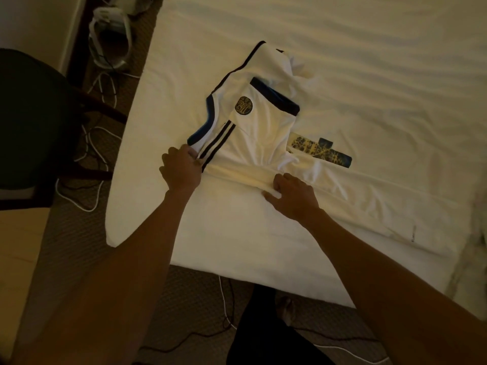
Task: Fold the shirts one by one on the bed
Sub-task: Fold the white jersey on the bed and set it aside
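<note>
A white sports shirt (253, 133) with black stripes, blue trim and a round crest lies partly folded on the white bed (369, 75). A yellow and blue print shows at its right side. My left hand (181, 169) pinches the striped sleeve edge at the shirt's near left corner. My right hand (292, 193) grips a bunched fold of white fabric along the shirt's near edge, fingers curled over it.
A dark chair (34, 122) stands left of the bed. White and dark cables (92, 159) trail over the carpet, and a white device (110, 40) sits on the floor at the top left. A wooden surface (18, 259) is at the lower left.
</note>
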